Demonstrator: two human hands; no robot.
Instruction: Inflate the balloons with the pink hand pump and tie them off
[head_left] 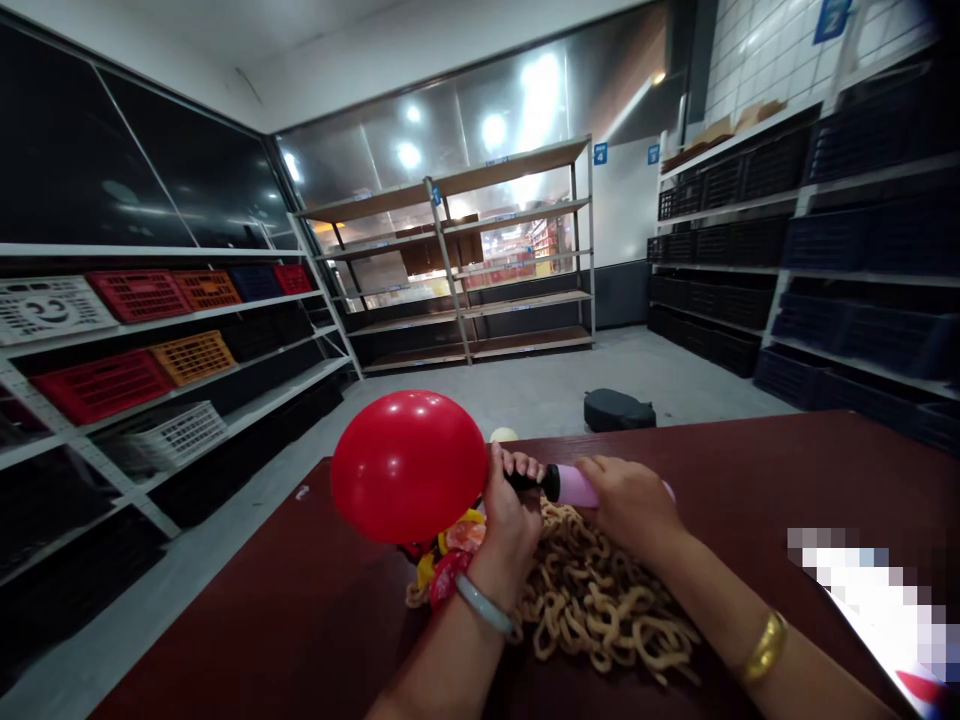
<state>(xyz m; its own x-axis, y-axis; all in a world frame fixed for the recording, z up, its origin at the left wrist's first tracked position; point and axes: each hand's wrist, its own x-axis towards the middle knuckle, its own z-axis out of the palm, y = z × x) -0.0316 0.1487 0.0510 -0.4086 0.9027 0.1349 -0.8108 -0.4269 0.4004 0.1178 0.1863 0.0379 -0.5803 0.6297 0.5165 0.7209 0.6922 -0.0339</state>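
A large, inflated red balloon [409,465] sits over the table's left part, its neck end at my left hand [516,515]. That hand is closed around the black front end of a balloon pump [576,487], and the balloon's neck is hidden by the fingers. My right hand [634,505] wraps round the pump's pink part, to the right. Beneath both hands lies a heap of tan, curled, rope-like pieces [600,610]. Red and yellow limp pieces and a printed packet [465,537] lie under the balloon, partly covered by my left wrist.
The dark red-brown table [810,480] has a blurred white flat object [877,600] at its right. Beyond it, a dark grey bag-like object [619,409] sits on the floor. Shelves with crates [139,295] stand left and right, and a rack [517,300] stands behind.
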